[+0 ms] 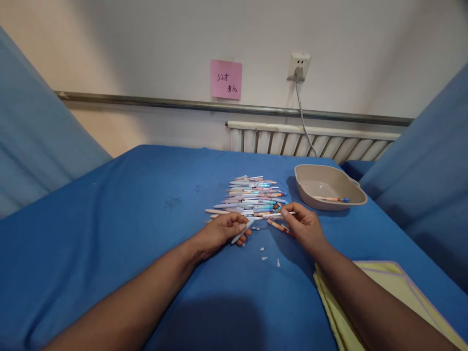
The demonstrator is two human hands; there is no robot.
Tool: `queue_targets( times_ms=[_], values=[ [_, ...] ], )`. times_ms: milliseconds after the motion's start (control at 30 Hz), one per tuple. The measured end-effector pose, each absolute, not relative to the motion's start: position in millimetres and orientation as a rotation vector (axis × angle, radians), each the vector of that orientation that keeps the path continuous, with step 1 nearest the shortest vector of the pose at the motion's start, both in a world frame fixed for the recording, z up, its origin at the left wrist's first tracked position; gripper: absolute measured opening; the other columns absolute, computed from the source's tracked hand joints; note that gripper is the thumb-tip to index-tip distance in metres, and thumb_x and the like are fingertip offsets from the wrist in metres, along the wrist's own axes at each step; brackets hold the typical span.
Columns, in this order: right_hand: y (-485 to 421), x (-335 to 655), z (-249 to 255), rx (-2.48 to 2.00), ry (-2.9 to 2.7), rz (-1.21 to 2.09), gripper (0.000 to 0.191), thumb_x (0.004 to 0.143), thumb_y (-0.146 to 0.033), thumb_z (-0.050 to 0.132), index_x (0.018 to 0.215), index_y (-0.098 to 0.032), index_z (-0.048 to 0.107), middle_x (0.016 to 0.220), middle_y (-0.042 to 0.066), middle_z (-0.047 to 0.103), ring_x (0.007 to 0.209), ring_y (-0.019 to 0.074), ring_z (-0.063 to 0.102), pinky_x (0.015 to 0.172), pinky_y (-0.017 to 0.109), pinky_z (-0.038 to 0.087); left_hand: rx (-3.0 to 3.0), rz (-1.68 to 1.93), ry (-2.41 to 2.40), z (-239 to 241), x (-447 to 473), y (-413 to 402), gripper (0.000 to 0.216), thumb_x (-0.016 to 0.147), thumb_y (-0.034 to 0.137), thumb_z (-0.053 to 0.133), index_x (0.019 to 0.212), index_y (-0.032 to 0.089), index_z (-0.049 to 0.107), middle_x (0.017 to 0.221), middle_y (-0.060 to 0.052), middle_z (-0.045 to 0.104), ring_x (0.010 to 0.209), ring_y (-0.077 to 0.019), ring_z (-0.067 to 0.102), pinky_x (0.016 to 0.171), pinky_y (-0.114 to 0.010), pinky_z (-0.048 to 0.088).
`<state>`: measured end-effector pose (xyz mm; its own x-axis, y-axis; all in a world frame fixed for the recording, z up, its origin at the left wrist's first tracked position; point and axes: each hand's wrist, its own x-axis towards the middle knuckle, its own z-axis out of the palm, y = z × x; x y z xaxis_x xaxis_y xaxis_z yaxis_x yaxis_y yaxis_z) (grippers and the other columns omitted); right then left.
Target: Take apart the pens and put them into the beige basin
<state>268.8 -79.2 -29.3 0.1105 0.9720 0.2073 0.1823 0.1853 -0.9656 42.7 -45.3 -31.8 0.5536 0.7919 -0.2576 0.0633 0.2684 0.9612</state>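
Note:
A heap of several pens and pen parts (252,197) lies on a table covered with blue cloth (127,219). My left hand (223,231) rests on the cloth just in front of the heap, fingers curled round a pale pen barrel (243,230). My right hand (305,225) is beside it, pinching a thin white refill (275,214), with an orange pen (278,226) under its fingers. A few small white caps (263,253) lie on the cloth between my forearms.
A beige tray (329,187) with one orange pen (332,199) in it stands right of the heap. A yellow cloth (380,292) lies at the near right. Blue padded panels flank the table; a radiator, socket and pink note are on the wall behind.

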Motion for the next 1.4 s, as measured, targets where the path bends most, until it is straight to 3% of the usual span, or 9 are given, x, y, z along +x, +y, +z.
queue_targets(
  times_ms=[233,433,700,967,1400],
  values=[
    [-80,273,-34,-1.256,-1.41,0.831,0.029,0.08,-0.045,0.055,0.073,-0.017,0.057,0.06,-0.004,0.047,0.049,0.0078,0.039,0.045,0.019,0.035,1.277,0.621,0.923,-17,35,-48,0.031,0.069,0.035,0.072,0.088,0.014,0.058,0.076,-0.003,0.065,0.06,-0.0092,0.056,0.059,-0.024,0.047],
    [-78,275,-29,-1.284,-1.329,0.803,0.03,0.078,-0.046,0.057,0.072,-0.017,0.057,0.055,-0.005,0.042,0.049,0.0083,0.038,0.044,0.019,0.032,1.298,0.98,1.102,10,3,-36,0.034,0.068,0.039,0.07,0.091,0.016,0.059,0.081,-0.003,0.064,0.061,-0.0108,0.055,0.059,-0.026,0.048],
    [-81,269,-37,-1.195,-1.425,0.846,0.029,0.082,-0.045,0.054,0.074,-0.017,0.056,0.063,-0.003,0.047,0.053,0.0083,0.042,0.053,0.021,0.041,1.339,0.62,0.992,-13,23,-44,0.03,0.071,0.033,0.071,0.09,0.013,0.059,0.074,-0.001,0.061,0.056,-0.0076,0.051,0.055,-0.022,0.042],
    [-82,271,-40,-1.217,-1.603,0.754,0.022,0.087,-0.035,0.051,0.075,-0.017,0.056,0.064,-0.003,0.047,0.054,0.0086,0.041,0.05,0.02,0.031,1.332,0.591,0.995,-13,35,-53,0.024,0.072,0.029,0.069,0.085,0.012,0.058,0.071,0.0,0.06,0.055,-0.0072,0.051,0.056,-0.022,0.04],
    [-89,270,-37,-1.232,-1.806,0.771,0.021,0.09,-0.033,0.047,0.076,-0.019,0.054,0.065,-0.003,0.049,0.059,0.011,0.045,0.057,0.022,0.034,1.321,0.471,0.886,-24,38,-62,0.031,0.074,0.039,0.069,0.086,0.012,0.057,0.078,-0.005,0.068,0.057,-0.0099,0.06,0.054,-0.022,0.046]
  ],
)
